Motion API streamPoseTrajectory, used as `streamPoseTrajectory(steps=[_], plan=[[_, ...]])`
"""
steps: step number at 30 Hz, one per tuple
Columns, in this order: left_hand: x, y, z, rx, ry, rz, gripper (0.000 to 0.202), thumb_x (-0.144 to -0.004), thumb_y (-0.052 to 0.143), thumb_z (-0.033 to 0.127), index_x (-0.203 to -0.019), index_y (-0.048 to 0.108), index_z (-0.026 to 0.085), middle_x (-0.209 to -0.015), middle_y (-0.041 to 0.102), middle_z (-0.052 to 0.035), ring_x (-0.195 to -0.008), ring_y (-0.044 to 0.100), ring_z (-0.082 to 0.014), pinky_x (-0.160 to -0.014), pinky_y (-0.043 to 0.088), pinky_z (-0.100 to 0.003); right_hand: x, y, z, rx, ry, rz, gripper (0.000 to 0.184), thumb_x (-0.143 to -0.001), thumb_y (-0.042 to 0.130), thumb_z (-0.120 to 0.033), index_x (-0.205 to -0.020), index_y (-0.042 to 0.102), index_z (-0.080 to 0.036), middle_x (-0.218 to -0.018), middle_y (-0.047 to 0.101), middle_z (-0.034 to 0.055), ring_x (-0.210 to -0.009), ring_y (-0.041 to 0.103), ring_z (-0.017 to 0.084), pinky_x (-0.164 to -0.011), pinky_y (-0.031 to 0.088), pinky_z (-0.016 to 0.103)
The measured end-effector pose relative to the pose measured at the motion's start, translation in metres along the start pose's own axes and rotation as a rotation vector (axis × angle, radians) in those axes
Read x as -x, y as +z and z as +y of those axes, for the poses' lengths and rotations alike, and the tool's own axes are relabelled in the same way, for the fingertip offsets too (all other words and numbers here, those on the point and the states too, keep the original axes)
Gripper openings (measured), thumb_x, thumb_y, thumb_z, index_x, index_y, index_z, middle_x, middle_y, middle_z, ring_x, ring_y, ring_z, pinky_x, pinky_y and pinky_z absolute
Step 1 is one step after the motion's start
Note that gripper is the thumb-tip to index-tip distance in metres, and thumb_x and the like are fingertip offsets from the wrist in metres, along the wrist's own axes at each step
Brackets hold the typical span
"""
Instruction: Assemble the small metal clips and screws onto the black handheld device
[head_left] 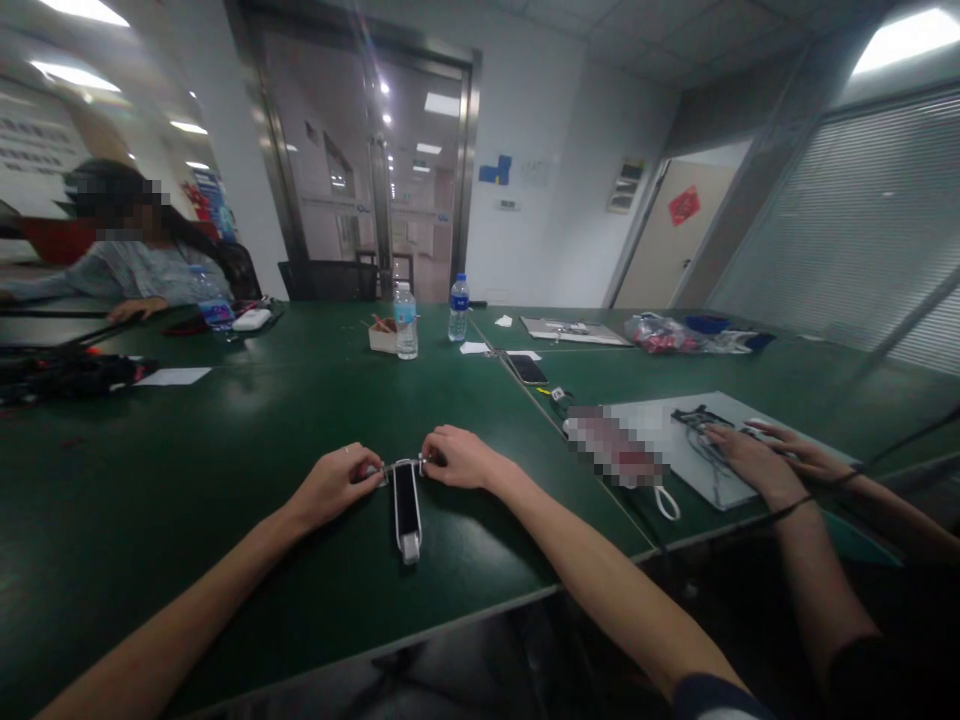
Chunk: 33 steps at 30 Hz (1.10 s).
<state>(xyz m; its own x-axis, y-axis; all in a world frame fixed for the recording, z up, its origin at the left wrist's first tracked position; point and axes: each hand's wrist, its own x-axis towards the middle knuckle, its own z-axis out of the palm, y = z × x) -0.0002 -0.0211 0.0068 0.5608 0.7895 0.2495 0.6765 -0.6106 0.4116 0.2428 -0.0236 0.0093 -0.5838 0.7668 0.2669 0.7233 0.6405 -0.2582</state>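
Observation:
A slim, long device with a white frame and a dark face (406, 505) lies on the green table in front of me, its light-coloured blunt end toward me. Across its far end runs a thin, light bar (400, 464). My left hand (343, 482) pinches the left end of this bar between thumb and fingers. On the other side, my right hand (461, 458) is closed in a pinch at the bar's right end. Fingertips cover both ends, and the device's exact kind cannot be made out.
Beyond stand two water bottles (406, 322) and a small box (383, 338). A phone (527, 369) lies near the table seam. At right, a co-worker's hands (750, 462) handle a dark part on a white board (716, 487). Another person (150, 265) sits far left.

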Motion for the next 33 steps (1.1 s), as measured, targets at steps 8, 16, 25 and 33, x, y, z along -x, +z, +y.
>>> streamPoseTrajectory(steps=[8, 16, 25, 33], plan=[[0.000, 0.002, -0.004, -0.039, 0.023, 0.016, 0.031, -0.084, 0.047, 0.042, -0.089, 0.064, 0.017, -0.076, 0.055, -0.0026, -0.067, 0.052, -0.0162, -0.061, 0.042, -0.027, -0.001, 0.000, 0.000, 0.015, 0.036, 0.025, 0.016, -0.081, 0.060, -0.028, -0.091, 0.059, -0.016, -0.087, 0.058, 0.0037, -0.082, 0.052, 0.015, -0.068, 0.037, 0.025], [0.000, 0.008, -0.005, -0.006, 0.004, 0.002, 0.033, -0.086, 0.046, 0.046, -0.092, 0.063, 0.018, -0.078, 0.056, -0.0019, -0.067, 0.051, -0.0154, -0.060, 0.041, -0.026, -0.001, -0.002, -0.011, 0.098, 0.170, 0.110, 0.010, -0.086, 0.053, -0.024, -0.093, 0.056, -0.018, -0.090, 0.057, 0.0039, -0.083, 0.053, 0.015, -0.069, 0.040, 0.027], [-0.004, 0.015, -0.007, -0.015, 0.020, 0.045, 0.030, -0.086, 0.045, 0.042, -0.086, 0.063, 0.018, -0.076, 0.056, -0.0021, -0.068, 0.052, -0.0164, -0.062, 0.040, -0.027, -0.001, 0.001, -0.048, 0.006, 0.105, 0.097, 0.036, -0.085, 0.054, -0.035, -0.118, 0.047, -0.023, -0.115, 0.044, 0.0074, -0.090, 0.053, 0.017, -0.073, 0.049, 0.032], [-0.009, 0.015, -0.005, 0.011, 0.054, 0.044, 0.030, -0.084, 0.047, 0.041, -0.092, 0.062, 0.017, -0.074, 0.054, -0.0018, -0.068, 0.051, -0.0160, -0.062, 0.039, -0.026, -0.011, 0.008, -0.067, 0.156, 0.269, -0.037, 0.029, -0.088, 0.043, -0.023, -0.116, 0.050, -0.026, -0.114, 0.044, 0.0107, -0.105, 0.043, 0.025, -0.072, 0.049, 0.036]])
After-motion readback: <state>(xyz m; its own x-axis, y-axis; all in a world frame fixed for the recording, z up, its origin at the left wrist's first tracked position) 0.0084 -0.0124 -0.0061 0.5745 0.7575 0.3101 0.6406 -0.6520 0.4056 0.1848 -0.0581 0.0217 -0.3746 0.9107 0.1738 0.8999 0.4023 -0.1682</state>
